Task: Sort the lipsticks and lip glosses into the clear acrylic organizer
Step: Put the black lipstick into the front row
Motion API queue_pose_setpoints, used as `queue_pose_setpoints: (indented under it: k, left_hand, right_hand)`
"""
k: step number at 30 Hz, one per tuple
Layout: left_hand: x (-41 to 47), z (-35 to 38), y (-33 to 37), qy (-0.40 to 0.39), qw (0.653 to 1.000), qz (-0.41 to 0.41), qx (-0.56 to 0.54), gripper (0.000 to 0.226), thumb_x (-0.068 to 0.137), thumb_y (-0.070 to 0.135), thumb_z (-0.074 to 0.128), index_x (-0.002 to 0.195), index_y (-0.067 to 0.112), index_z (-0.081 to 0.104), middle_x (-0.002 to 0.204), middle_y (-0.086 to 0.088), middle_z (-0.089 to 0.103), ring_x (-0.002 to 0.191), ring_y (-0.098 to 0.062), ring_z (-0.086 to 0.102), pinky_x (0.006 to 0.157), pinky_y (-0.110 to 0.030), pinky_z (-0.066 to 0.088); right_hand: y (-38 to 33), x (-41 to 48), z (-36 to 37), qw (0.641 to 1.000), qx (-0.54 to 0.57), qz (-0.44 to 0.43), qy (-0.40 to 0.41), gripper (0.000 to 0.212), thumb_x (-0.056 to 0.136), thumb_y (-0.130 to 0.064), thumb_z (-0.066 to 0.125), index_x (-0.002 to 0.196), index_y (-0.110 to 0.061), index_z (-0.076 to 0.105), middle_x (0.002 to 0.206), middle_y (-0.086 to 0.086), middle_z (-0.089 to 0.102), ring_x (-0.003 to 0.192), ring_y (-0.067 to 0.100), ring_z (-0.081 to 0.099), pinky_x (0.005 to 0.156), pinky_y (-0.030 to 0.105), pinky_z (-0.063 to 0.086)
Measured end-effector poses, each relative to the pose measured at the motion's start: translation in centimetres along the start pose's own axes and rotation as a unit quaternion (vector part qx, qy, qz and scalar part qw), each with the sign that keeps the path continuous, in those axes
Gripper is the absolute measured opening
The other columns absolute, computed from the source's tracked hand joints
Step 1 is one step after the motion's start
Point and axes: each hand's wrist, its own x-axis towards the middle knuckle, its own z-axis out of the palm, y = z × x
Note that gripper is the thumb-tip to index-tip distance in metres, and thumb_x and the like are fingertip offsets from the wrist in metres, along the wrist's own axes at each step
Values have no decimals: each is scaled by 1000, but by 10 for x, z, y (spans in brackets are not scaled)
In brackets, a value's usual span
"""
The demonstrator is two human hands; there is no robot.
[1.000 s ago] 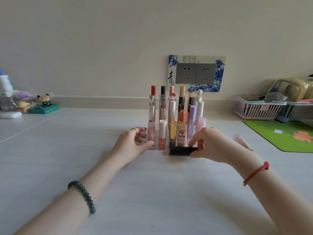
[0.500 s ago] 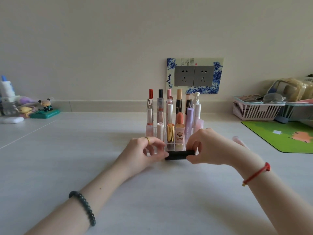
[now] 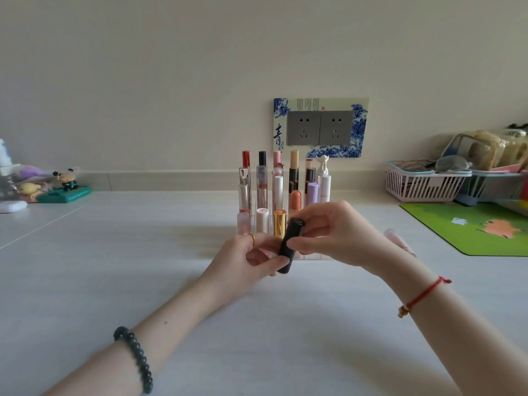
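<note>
Your left hand (image 3: 245, 258) and right hand (image 3: 334, 232) both pinch the tilted black lipstick (image 3: 290, 244), just near of the organizer (image 3: 251, 218).

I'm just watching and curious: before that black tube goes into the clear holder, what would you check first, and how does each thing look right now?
1. Hold on the black lipstick tube: ok. The left hand grips its lower end, the right hand its upper part.
2. Tube upright for a slot: not ok. It is tilted, top leaning right.
3. Free slot in the clear acrylic organizer: cannot tell. The hands hide the front right part.
4. Neighbours standing steady: ok. The gold tube and the others stand upright.
5. Anything left to sort: not ok. A pink tube lies on the table behind the right wrist.
</note>
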Motion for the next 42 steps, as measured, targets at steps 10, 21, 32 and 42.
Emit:
queue_pose_setpoints:
  k: [10,21,32,42]
  left_hand:
    - [5,-21,-1,139,988,60,-25,11,72,37,62,71,28,69,63,7,68,58,-5,59,59,-16,48]
    - [12,-47,-25,258,961,-5,98,35,90,39,47,61,21,55,57,12,58,58,-10,50,65,-26,40]
    - [13,-42,-40,124,976,-107,140,61,74,50,62,123,16,51,103,6,63,91,-12,58,77,-23,39]
    - [11,-43,-39,101,972,-100,186,64,69,39,74,125,18,50,101,4,62,92,-10,58,78,-21,40]
  right_hand:
    - [3,5,-17,966,0,-53,255,29,74,-5,69,100,-15,62,84,-4,67,75,7,67,64,21,57]
    - [28,10,-1,966,-106,-24,233,25,75,-6,68,98,-15,63,71,-18,57,61,-3,58,52,0,44]
    - [40,12,5,971,-134,9,199,23,73,-9,71,93,-18,63,68,-11,61,64,-2,60,58,5,44]
    - [41,13,5,969,-148,16,197,24,72,-12,71,92,-20,61,68,-12,59,63,-2,59,53,3,42]
